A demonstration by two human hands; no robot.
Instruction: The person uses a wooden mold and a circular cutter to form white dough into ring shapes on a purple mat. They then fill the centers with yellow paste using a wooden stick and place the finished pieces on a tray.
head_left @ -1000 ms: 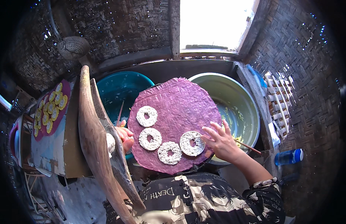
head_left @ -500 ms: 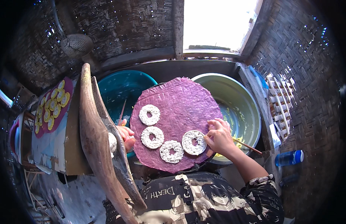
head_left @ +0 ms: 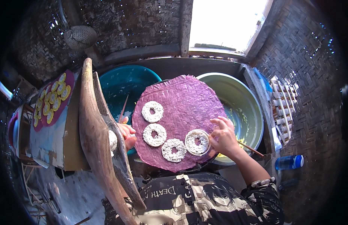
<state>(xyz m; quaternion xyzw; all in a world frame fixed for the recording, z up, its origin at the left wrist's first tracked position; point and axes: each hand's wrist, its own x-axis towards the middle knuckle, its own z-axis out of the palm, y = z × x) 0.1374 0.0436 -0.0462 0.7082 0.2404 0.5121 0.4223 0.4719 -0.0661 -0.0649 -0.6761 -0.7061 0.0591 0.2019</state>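
Note:
A round purple sheet (head_left: 181, 108) lies in front of me with white rings of fine dough strands along its left and lower edge. One dough ring (head_left: 152, 111) sits at the upper left. My right hand (head_left: 224, 138) pinches the side of a thin, pale ring mould (head_left: 202, 153) that stands round the rightmost dough ring (head_left: 196, 141). At the left, my left hand (head_left: 127, 135) is curled against a two-armed wooden press (head_left: 92, 123), which hides part of it. White dough (head_left: 112, 141) bulges between the press arms. A thin pinkish stick (head_left: 124, 107) rises beside my left fingers.
A teal basin (head_left: 123, 80) stands behind the press, a green basin (head_left: 252, 108) with yellowish scraps and a stick (head_left: 252, 149) at the right. Yellow-and-white rounds (head_left: 53, 99) lie on a board far left. A blue bottle (head_left: 288, 162) is beyond my right arm.
The ring mould's rim now shows more of its lower side, seemingly lifted or tilted a little by my right hand. My left hand keeps its place by the press. The view has shifted slightly.

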